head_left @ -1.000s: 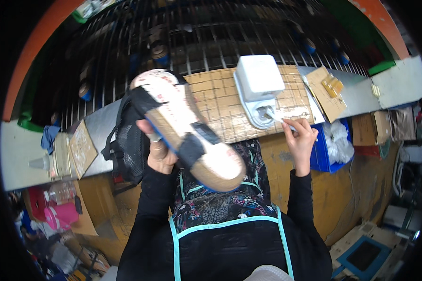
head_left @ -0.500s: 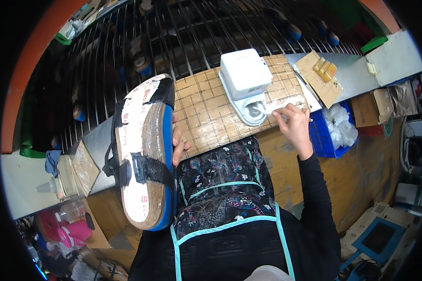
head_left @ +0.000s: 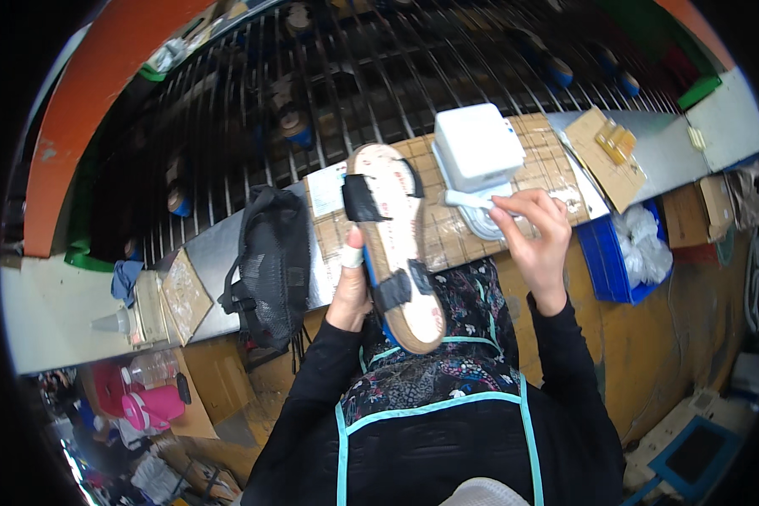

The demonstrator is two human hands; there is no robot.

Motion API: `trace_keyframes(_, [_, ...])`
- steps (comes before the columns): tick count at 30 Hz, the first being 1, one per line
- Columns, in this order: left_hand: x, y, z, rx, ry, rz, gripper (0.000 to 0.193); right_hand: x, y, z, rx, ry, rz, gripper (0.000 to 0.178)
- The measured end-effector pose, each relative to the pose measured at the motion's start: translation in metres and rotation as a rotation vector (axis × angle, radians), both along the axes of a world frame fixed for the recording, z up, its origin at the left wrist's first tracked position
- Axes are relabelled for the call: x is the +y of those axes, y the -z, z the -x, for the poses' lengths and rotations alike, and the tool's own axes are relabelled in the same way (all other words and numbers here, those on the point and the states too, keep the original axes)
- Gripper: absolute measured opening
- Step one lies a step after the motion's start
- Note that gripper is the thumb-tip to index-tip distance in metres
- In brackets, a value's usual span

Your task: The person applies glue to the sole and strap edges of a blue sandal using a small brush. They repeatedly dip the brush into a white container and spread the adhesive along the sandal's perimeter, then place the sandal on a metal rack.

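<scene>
My left hand (head_left: 352,282), a pale wrap on its thumb, grips a sandal sole (head_left: 394,253) by its left edge. The sole is tilted up over the bench edge, with a pale printed covering, cork-like sides, blue underneath and black tape pieces across it. Between the thumb and fingers of my right hand (head_left: 538,236) is a short white brush-like tool (head_left: 466,200); its tip is unclear. It is above the round cup base of a white dispenser (head_left: 479,148), right of the sole. A black mesh item with straps (head_left: 270,266) lies on the bench, left of my left hand.
Brown tape-covered board (head_left: 552,173) lies under the dispenser. Dark metal rods (head_left: 371,84) run behind the bench, with several soles among them. Cardboard with yellow blocks (head_left: 616,143) lies at right, above a blue crate (head_left: 603,261) of clear bags. A pink jug (head_left: 156,407) stands lower left.
The sole has moved right and away from me, uncovering the black mesh item. My right hand has raised the white tool out of the dispenser's cup, and the tool now points left.
</scene>
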State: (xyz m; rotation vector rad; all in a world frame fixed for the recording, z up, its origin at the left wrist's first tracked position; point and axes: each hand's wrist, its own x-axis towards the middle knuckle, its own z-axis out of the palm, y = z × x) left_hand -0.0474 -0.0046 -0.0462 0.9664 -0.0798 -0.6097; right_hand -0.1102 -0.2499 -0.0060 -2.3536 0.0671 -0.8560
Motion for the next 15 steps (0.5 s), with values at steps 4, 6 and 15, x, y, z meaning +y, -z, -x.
trace_keyframes(4, [-0.003, -0.013, -0.004, -0.145, 0.028, -0.061, 0.088, 0.042, -0.027, -0.001, -0.092, -0.122, -0.248, 0.021])
trace_keyframes(6, [0.002, -0.019, -0.001, -0.288, -0.002, -0.097, 0.087, 0.054, -0.028, -0.003, -0.087, -0.175, -0.298, 0.022])
trace_keyframes(15, [0.021, -0.03, 0.009, -0.394, -0.124, -0.338, 0.088, 0.077, -0.024, -0.02, -0.072, -0.188, -0.279, 0.021])
